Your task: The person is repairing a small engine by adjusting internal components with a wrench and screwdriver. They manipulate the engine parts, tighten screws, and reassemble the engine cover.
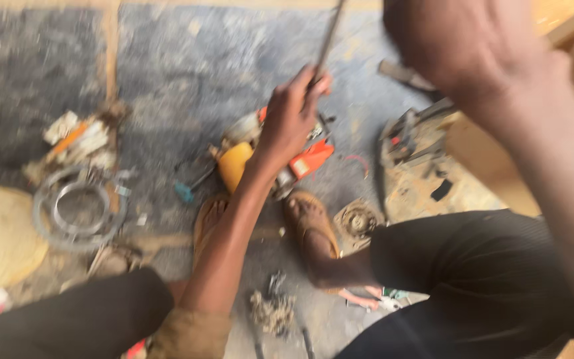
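Blurred and close to the lens, the right hand (460,46) is raised at the top right; whether its fingers are spread or curled I cannot tell. Further out, the left hand (291,110) pinches a thin metal rod (329,40) near its lower end, above an orange power tool (280,156) on the floor. Stiff, light and probably slick, the rod looks best gripped low.

Orange and yellow power tool (280,156), grey mottled floor (187,66), tan sandals (313,223), black trousers (473,266)
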